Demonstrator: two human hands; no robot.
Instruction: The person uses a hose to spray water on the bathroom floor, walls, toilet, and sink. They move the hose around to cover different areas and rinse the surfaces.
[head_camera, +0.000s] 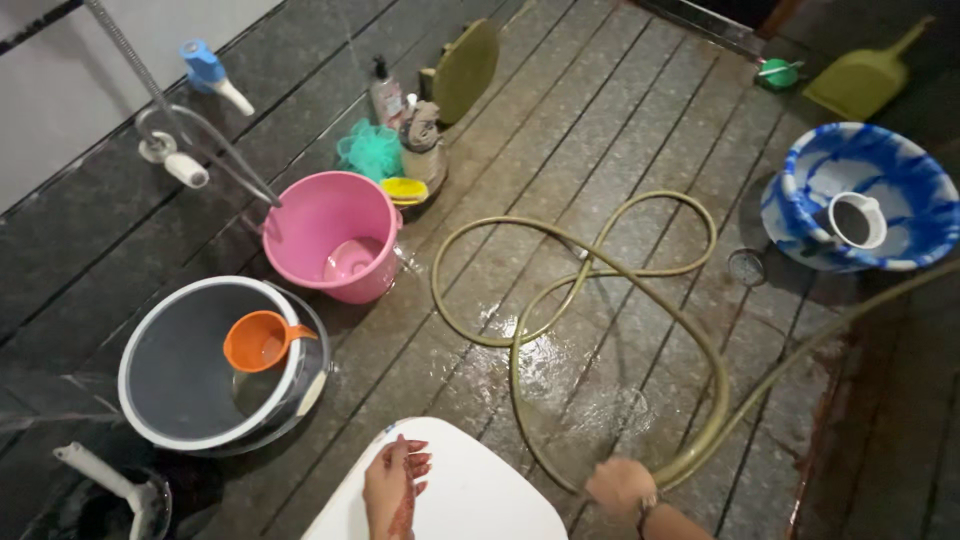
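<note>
My left hand (394, 484) rests flat on a white board-like surface (470, 495) at the bottom centre, fingers spread, holding nothing. My right hand (620, 486) is closed around an olive-green hose (600, 300) near the bottom. The hose loops across the wet tiled floor and runs off to the right. Water wets the floor (560, 370) beside the hose loops.
A pink bucket (330, 235) with a pink scoop, a grey bucket (205, 365) holding an orange scoop (260, 340), a blue-white basin (860, 195) with a white cup, a floor drain (747, 266), a green dustpan (860, 80), bottles and a green sponge (370, 150), wall taps (205, 70).
</note>
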